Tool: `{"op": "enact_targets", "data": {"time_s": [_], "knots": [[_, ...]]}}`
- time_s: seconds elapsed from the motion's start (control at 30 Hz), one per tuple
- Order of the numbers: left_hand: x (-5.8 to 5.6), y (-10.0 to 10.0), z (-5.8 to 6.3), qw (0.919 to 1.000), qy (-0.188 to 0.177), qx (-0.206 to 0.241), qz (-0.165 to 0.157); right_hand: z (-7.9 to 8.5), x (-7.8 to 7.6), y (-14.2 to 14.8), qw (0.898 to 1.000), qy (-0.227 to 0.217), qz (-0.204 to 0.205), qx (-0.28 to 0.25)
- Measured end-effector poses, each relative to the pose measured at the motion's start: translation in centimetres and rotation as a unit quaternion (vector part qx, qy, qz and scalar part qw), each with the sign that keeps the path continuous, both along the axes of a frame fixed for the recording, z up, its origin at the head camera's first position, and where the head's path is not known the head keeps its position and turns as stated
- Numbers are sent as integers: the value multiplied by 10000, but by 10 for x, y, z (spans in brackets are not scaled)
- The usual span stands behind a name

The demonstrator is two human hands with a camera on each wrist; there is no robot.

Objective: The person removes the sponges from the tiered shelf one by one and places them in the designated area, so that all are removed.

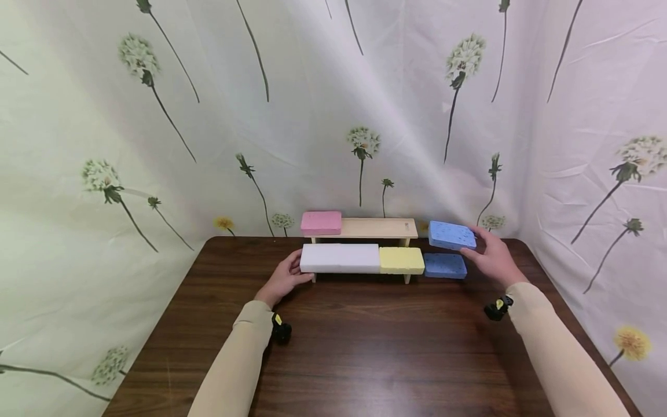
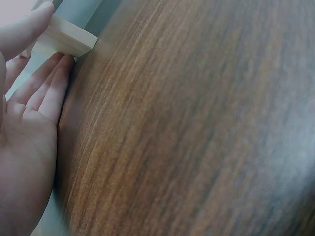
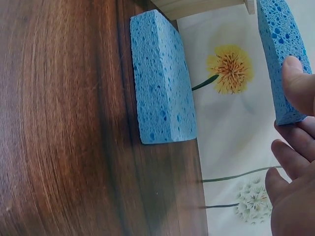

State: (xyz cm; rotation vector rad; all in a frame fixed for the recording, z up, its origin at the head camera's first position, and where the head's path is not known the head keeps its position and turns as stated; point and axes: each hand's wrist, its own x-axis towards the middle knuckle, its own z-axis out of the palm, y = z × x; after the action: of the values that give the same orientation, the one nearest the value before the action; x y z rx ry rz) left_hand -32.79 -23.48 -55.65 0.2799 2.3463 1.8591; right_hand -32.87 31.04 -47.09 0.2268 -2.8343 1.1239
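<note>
My right hand (image 1: 492,258) pinches one end of a blue sponge (image 1: 451,235), thumb in front and fingers behind, in the air at the stand's right. Below it a second blue sponge (image 1: 444,266) lies flat on the table; the right wrist view shows both. A small two-level wooden stand (image 1: 372,228) carries a pink sponge (image 1: 321,223) on its rear level. Along the front level sit a long white block (image 1: 339,258) and a yellow sponge (image 1: 401,260). My left hand (image 1: 283,279) holds the stand's left end, its fingers against the wooden leg (image 2: 74,38) in the left wrist view.
The dark wooden table (image 1: 359,347) stretches toward me from the stand. A white curtain (image 1: 307,116) printed with dandelions hangs behind the table and along its sides. Each wrist wears a small black camera.
</note>
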Motion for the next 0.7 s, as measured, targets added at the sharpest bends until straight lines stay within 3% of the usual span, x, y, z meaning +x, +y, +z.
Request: {"op": "enact_targets", "data": {"time_s": [0.7], "knots": [[2,1,1,10000,12,59,77,-21,4,32,9997,-182,-145,-44]]}}
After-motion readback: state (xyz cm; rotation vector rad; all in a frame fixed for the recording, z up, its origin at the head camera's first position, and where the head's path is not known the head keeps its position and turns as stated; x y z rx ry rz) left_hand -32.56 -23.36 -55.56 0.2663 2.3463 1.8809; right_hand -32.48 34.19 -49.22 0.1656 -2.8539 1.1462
